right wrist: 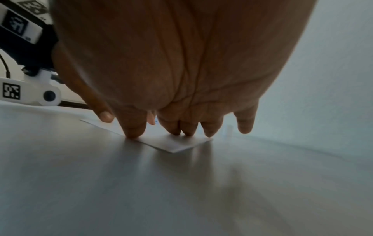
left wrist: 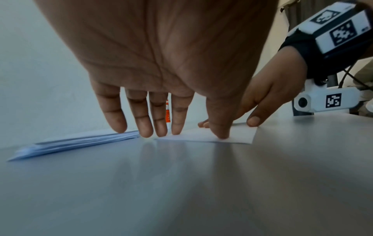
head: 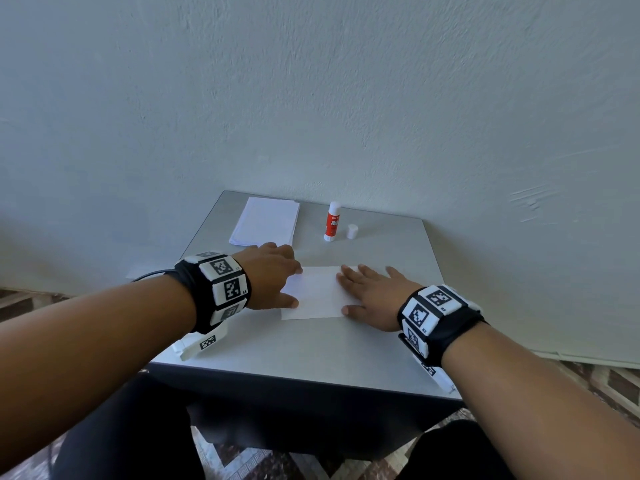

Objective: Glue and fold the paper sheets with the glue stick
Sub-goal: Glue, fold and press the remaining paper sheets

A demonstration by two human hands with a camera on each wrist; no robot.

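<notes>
- Pale blue-grey plaster wall (head: pixel 311 98) fills the back, with the square grey metal-topped bench (head: pixel 294 348) pushed right up against it.
- Far left on the bench, there's the stack of white paper sheets (head: pixel 265 221), lying flat, well apart from the action.
- Centre stage: one folded white paper sheet (head: pixel 313 294) flat on the bench, a hand at each side.
- Left hand (head: pixel 273 280) is on its left edge, grip spread wide, fingers (left wrist: pixel 144 118) straight, thumb tip pressing the paper down. It holds nothing.
- Right hand (head: pixel 372 294) lies flat on the right edge, grip wide too, fingertips (right wrist: pixel 188 130) pressing the sheet, little finger off to the side.
- Both wrists wear black bands with black-and-white marker tiles (head: pixel 225 285).
- Behind the sheet, the red-and-white glue stick (head: pixel 332 221) stands upright, uncapped, near the wall.
- Just beside it, to the right, its small white cap (head: pixel 352 232) stands on the bench, not touching the stick.
</notes>
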